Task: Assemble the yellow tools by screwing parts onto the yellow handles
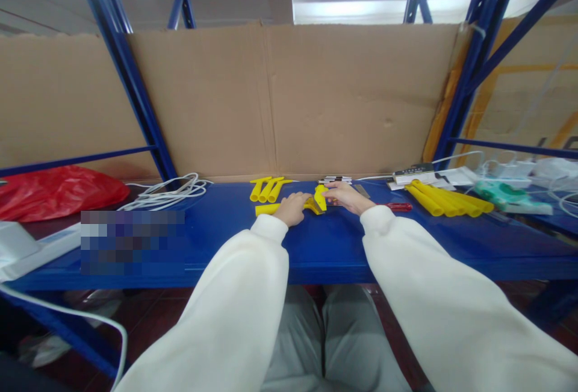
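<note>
My left hand (pixel 292 208) is closed around a yellow tube-shaped handle (pixel 267 209), pressed down on the blue tabletop. The tube's end shows to the left of the hand; its curved yellow part comes out on the right. My right hand (pixel 347 196) has its fingertips closed on a small flat yellow piece (pixel 320 198), held upright against that curved part. How the two parts meet is too small to make out. A red-handled tool (pixel 398 206), perhaps a screwdriver, lies by my right wrist, its front end hidden by the hand.
Behind my left hand lie several yellow T-topped handles (pixel 270 189). More yellow tubes (pixel 445 199) sit at the right, near a green-and-white item (pixel 512 196). At left are a coiled white cable (pixel 174 193), a red bag (pixel 63 192) and a power strip (pixel 45 250). Cardboard (pixel 316 97) walls the back.
</note>
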Available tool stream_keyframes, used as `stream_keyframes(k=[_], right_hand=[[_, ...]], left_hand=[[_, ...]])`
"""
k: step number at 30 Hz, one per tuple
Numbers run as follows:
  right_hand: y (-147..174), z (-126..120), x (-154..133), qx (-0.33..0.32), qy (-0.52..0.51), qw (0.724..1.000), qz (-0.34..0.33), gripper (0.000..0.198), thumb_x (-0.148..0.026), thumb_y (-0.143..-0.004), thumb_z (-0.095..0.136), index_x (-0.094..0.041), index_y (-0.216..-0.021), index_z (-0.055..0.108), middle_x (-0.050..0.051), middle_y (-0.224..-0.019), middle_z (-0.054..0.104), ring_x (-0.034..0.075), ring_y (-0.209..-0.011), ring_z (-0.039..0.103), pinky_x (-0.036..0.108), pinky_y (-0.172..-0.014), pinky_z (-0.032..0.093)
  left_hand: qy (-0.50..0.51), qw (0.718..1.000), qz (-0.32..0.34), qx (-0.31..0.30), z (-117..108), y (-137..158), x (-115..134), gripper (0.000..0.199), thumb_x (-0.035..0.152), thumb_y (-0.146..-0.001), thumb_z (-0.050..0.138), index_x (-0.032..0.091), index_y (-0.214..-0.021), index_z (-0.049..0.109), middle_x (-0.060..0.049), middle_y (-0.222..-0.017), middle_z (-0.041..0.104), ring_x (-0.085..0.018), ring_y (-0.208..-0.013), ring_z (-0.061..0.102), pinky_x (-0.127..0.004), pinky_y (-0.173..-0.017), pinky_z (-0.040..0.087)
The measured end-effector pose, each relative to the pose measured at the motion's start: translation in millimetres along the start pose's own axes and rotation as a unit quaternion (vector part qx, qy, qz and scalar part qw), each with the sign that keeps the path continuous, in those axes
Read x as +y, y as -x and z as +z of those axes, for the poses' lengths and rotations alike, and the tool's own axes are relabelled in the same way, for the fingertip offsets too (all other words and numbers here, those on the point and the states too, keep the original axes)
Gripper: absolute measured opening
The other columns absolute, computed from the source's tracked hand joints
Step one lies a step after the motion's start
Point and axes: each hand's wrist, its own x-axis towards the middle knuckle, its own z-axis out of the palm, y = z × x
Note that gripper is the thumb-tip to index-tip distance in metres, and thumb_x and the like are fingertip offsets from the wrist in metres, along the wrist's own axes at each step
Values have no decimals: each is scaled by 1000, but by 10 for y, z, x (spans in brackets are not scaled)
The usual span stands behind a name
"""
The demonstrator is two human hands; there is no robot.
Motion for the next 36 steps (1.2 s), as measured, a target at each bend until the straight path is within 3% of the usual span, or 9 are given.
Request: stream_keyframes(k=[12, 23, 36], right_hand=[[-26, 72, 42, 9, 37, 999, -28, 23, -3, -64, 71, -19, -76, 62, -6, -55, 60, 9, -46, 51, 19, -41, 36], [-8, 71, 32, 16, 43, 999, -15, 27, -2, -64, 69, -18, -86, 65, -3, -61, 65, 13, -54, 59, 23, -52, 48], [24, 75, -3, 23, 30, 999, -8, 30, 2, -65, 68, -17, -87, 60, -4, -61, 64, 11, -55, 59, 21, -56, 49]], left_hand=[[19, 1000, 12, 10, 30, -18, -5, 54, 4, -86, 49, 20, -137, 50, -13, -143, 53, -27, -133, 49, -45, -107, 43], [34, 999, 16, 13, 53, -43, -21, 48, 6, -86, 50, 21, -132, 53, -12, -138, 57, -26, -130, 52, -43, -105, 45], [43, 998, 40, 24, 57, -36, -27, 49, 4, -86, 48, 22, -131, 54, -10, -137, 58, -24, -130, 51, -44, -108, 42]])
